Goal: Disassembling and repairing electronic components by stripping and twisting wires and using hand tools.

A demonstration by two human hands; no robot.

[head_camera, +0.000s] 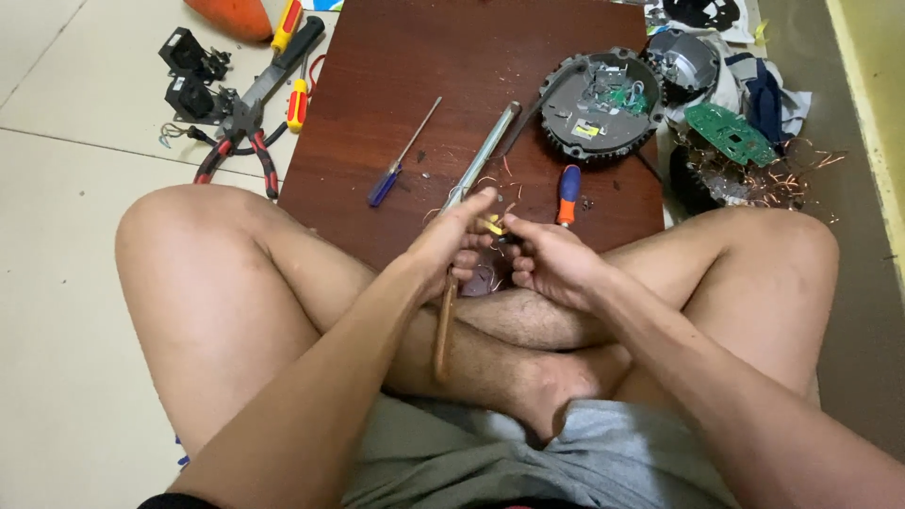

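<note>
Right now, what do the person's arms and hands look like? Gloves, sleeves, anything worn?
Both arms are bare from the bottom edge of the picture to the fingertips: no sleeves show. The left hand and right hand wear no gloves, and no rings, watch or wristband can be seen. The only clothing in view is the grey shorts.

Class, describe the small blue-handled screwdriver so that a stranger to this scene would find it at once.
Start at the dark brown wooden board on the floor. On its left half lies the blue-handled screwdriver, left of the long metal rod. Unlike the orange-and-blue screwdriver nearby, it is slim, with a thin bare shaft.
</note>
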